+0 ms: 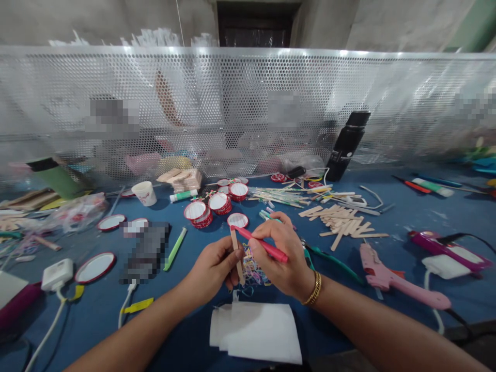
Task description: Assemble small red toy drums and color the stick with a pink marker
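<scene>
My left hand [217, 266] is closed around a thin wooden craft stick [236, 253], held upright over the blue table. My right hand [281, 253], with a gold bangle on the wrist, grips a red marker pen [263, 244] whose tip touches the top of the stick. Under both hands lies a small heap of coloured rubber bands [253, 271]. A white folded cloth [258, 330] lies on the table just in front of my wrists.
A pile of wooden sticks [344, 222] lies right of my hands, with a pink glue gun [391, 281] nearer me. Red-rimmed round lids [219, 202] sit behind. A green pen [175, 249], a paper cup [144, 192], a black bottle [346, 144] and a perforated metal screen [248, 103] are further off.
</scene>
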`<state>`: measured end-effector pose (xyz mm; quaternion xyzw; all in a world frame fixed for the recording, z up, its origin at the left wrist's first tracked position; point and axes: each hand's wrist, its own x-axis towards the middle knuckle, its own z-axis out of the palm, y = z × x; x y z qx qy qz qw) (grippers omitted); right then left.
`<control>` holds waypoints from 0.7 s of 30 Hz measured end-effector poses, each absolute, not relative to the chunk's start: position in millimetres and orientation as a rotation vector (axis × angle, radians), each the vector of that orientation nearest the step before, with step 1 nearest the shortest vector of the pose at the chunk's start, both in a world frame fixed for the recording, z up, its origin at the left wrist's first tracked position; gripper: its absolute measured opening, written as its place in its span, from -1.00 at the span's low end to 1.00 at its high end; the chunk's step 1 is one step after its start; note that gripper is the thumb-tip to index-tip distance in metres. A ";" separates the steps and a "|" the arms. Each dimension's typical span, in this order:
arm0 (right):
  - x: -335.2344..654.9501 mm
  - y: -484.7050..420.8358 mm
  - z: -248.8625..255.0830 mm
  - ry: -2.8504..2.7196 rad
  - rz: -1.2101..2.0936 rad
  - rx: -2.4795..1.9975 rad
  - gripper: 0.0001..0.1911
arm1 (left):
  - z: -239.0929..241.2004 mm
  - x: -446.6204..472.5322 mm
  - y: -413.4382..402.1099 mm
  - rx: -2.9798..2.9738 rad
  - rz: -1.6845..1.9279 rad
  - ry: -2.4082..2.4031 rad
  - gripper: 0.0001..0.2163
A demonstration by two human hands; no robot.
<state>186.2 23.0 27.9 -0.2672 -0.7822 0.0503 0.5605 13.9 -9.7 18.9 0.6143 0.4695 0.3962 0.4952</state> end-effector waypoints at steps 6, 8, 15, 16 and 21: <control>186.8 24.1 27.9 -1.878 0.118 -0.609 -0.93 | 18.6 13.3 -9.6 1.502 0.946 1.128 -0.69; 186.7 24.1 27.4 -1.866 0.117 -0.618 -0.93 | 18.4 13.1 -9.9 1.498 0.946 1.124 -0.69; 186.3 23.8 27.8 -1.884 0.140 -0.613 -0.92 | 17.2 12.8 -9.7 1.501 0.940 1.120 -0.68; 186.3 23.8 28.0 -1.880 0.144 -0.618 -0.92 | 17.1 12.9 -9.5 1.498 0.937 1.121 -0.68; 186.4 23.8 27.2 -1.889 0.155 -0.602 -0.92 | 16.4 12.5 -8.1 1.500 0.938 1.110 -0.67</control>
